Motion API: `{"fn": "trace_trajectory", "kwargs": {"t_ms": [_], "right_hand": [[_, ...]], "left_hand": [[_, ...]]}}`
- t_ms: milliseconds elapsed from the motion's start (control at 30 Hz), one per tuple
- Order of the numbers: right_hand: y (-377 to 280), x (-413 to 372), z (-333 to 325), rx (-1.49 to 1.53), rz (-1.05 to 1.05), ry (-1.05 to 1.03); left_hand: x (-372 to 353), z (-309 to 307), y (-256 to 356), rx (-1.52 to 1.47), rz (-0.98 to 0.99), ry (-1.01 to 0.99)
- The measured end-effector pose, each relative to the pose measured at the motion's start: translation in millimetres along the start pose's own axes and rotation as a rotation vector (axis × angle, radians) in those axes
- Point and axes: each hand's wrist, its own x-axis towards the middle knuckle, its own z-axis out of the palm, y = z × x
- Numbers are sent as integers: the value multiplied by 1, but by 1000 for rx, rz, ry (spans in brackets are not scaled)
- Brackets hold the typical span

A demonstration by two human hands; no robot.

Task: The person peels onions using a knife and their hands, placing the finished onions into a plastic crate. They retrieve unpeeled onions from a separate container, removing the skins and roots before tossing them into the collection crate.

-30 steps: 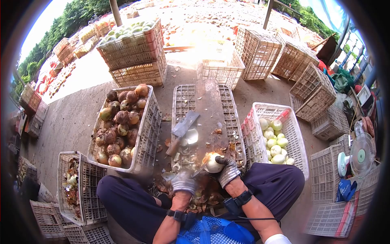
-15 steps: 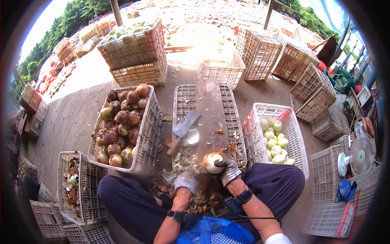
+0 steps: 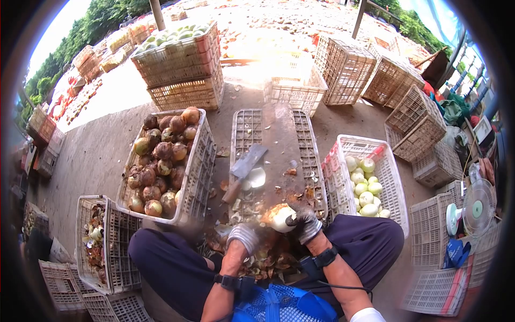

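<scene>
A partly peeled onion (image 3: 280, 219), white with brown skin on its left side, is in my gloved right hand (image 3: 308, 225), whose dark fingers close on its right side. My left hand (image 3: 242, 237), also in a striped glove, is just left of and below the onion; its fingers are blurred against the dark peel. Ahead of the left hand, a cleaver (image 3: 249, 162) lies on an upturned crate with a board (image 3: 281, 139) along it. A white piece of onion (image 3: 257, 177) rests beside the blade. Loose onion skins (image 3: 271, 260) are heaped between my legs.
Left stands a crate of unpeeled onions (image 3: 162, 155), with a crate of peel scraps (image 3: 95, 236) nearer me. A crate of peeled onions (image 3: 370, 185) stands right. Stacked crates (image 3: 179, 70) rise behind, and a small fan (image 3: 477, 206) stands far right.
The onion has turned slightly in my right hand, showing more brown skin on its left. My left hand has shifted slightly left and up. The whole view has moved a little.
</scene>
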Motion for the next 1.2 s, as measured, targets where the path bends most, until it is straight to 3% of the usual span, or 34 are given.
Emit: {"fn": "trace_trajectory", "kwargs": {"t_ms": [133, 167, 267, 333, 367, 467, 533, 667, 767, 900, 967, 1033, 1133, 1200], "right_hand": [[-16, -18, 31, -1, 74, -151], [-27, -28, 37, -427, -5, -172], [-25, -28, 54, -11, 112, -190], [-18, -23, 44, 13, 94, -112], [-18, -22, 45, 103, 131, -80], [-27, -29, 63, 126, 180, -37], [-29, -33, 77, -39, 148, -11], [-24, -32, 75, -122, 209, -8], [-27, -38, 84, -317, 177, 13], [-29, -37, 89, -261, 230, -55], [-35, -40, 98, -231, 240, -85], [-40, -43, 104, -271, 214, -89], [-45, -47, 115, -158, 239, -152], [-43, -45, 111, -189, 247, -189]], "left_hand": [[-4, -6, -11, 7, 40, -56], [-3, -8, -13, 8, 51, -62], [-1, -18, -14, -8, 101, -34], [0, -28, -8, -56, 159, 58], [-10, -38, 5, -273, 220, 252], [-24, -65, 48, -523, 152, 459], [-20, -60, 56, -767, -47, 409], [-20, -42, 38, -1301, -59, 291], [-22, -36, 23, -833, 78, 379], [-23, -24, 18, -712, 143, 517], [-21, -23, 20, -801, 129, 579], [-22, -22, 20, -1147, 24, 552], [-23, -31, 31, -1408, -78, 555], [-21, -4, -8, -1313, 14, 571]]}}
